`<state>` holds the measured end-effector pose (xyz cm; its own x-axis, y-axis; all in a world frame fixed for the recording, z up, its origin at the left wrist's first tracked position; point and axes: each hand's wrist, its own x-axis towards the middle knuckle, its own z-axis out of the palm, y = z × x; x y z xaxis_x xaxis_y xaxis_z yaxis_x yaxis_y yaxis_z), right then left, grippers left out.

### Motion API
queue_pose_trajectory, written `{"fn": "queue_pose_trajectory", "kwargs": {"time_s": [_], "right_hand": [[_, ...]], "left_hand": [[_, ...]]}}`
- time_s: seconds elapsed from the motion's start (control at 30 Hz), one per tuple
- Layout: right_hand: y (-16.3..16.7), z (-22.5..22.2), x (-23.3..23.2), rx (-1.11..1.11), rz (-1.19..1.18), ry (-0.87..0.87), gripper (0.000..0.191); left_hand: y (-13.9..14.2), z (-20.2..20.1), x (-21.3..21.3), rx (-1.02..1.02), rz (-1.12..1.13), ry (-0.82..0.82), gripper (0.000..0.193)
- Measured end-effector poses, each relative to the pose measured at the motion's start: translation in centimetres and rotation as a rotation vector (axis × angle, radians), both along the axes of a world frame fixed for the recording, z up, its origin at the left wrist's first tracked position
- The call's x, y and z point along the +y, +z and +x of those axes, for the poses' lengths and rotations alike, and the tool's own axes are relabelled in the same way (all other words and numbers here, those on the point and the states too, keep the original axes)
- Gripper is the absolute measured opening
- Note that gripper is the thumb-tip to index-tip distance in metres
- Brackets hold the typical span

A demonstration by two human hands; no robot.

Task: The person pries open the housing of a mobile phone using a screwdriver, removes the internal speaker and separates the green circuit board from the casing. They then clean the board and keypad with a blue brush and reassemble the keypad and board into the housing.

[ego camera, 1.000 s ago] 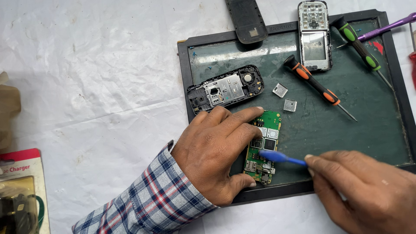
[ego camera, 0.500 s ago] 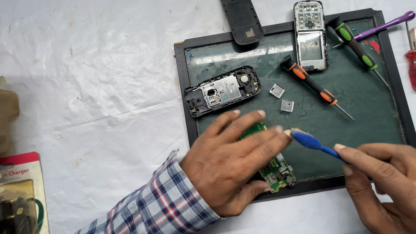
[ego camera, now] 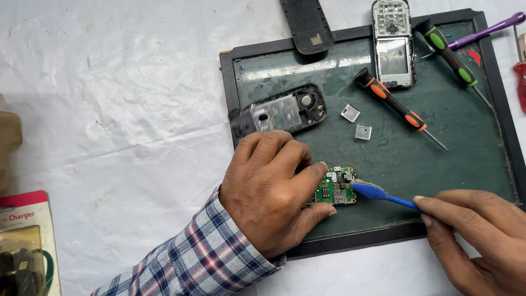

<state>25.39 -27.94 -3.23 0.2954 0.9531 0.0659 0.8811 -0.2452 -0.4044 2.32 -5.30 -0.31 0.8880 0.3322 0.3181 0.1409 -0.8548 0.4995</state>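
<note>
Left hand (ego camera: pixel 271 194) pins the small green circuit board (ego camera: pixel 335 187) flat on the dark framed work mat (ego camera: pixel 394 159), grip clamped so it can't slide. Right hand (ego camera: pixel 476 235), grip closed on a blue brush (ego camera: pixel 378 193), has bristles touching the board's edge beside those fingertips.

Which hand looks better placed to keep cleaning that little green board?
Probably the right hand: it holds the blue brush, whose tip touches the green circuit board. The left hand is pinning the board down.
</note>
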Motion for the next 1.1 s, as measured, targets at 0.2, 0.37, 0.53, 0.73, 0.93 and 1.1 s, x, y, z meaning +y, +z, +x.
{"fn": "queue_pose_trajectory", "kwargs": {"time_s": [0.2,0.37,0.53,0.73,0.93,1.1], "right_hand": [[1.5,-0.3,2.4,-0.010,0.056,0.110,0.030],[2.7,-1.1,3.6,-0.004,0.036,0.129,0.031],[2.4,-0.3,3.2,0.010,-0.012,0.120,0.031],[1.7,0.2,2.0,0.042,0.037,0.052,0.026],[1.9,-1.0,2.6,0.025,0.043,0.138,0.026],[2.1,-0.7,2.8,0.017,0.004,0.127,0.028]], "left_hand": [[-0.2,0.3,0.2,0.071,-0.090,-0.039,0.049],[0.0,0.3,0.1,0.065,-0.097,-0.031,0.048],[0.1,0.3,0.2,0.042,-0.095,-0.021,0.048],[-0.1,0.2,0.1,0.051,-0.090,-0.010,0.048],[0.0,0.3,0.2,0.056,-0.084,-0.017,0.048],[0.1,0.3,0.1,0.050,-0.081,-0.012,0.047]]}}
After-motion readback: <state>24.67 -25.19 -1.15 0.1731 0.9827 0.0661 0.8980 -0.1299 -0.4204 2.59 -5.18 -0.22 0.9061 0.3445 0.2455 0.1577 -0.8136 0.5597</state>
